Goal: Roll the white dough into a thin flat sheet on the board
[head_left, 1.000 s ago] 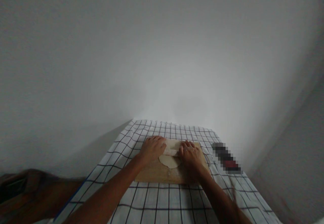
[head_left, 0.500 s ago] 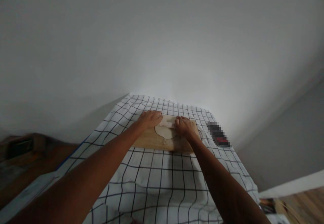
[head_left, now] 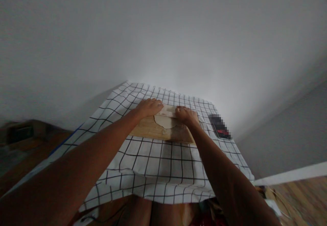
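A pale rolling pin lies crosswise over a thin, flattened sheet of dough. Under the dough is a wooden board. My left hand rests over the pin's left end, its fingers closed over the far side. At the other end my right hand has its fingers curled over the pin. Both hands hide the pin's ends and part of the board. Only the near part of the dough shows below the pin.
A white tablecloth with a black grid covers the table, which meets a pale wall. To the right lies a dark, pixelated flat object. A brown boxy item is low on the left. Wooden floor shows at right.
The view has tilted down, so the table sits higher and its near edge and my legs show. Both hands stay on the rolling pin, with the dough below it.
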A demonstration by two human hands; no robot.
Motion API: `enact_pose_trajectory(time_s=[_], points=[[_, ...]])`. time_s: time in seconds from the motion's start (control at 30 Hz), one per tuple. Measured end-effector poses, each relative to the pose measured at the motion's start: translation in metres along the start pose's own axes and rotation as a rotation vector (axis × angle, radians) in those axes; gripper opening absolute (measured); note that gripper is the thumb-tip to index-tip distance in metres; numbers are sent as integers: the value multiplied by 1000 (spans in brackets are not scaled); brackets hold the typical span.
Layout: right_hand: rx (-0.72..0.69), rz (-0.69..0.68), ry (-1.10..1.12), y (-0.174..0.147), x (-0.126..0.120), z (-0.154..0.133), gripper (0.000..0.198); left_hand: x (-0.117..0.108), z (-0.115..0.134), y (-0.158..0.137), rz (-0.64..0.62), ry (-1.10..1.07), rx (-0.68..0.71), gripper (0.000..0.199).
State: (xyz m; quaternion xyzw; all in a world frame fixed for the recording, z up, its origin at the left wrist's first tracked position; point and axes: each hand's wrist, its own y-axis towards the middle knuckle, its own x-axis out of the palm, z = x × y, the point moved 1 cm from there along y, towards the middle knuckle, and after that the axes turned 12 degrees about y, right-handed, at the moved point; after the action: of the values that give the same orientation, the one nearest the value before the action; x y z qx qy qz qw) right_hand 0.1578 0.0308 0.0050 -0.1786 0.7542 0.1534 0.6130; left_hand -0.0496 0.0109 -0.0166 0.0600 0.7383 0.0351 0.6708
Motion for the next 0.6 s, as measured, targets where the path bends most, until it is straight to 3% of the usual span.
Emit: enact_pose_trajectory(time_s=[0.6], points=[[14,-9,-51,2,-5,2,50,2,-2,14,-33,11,29,51]])
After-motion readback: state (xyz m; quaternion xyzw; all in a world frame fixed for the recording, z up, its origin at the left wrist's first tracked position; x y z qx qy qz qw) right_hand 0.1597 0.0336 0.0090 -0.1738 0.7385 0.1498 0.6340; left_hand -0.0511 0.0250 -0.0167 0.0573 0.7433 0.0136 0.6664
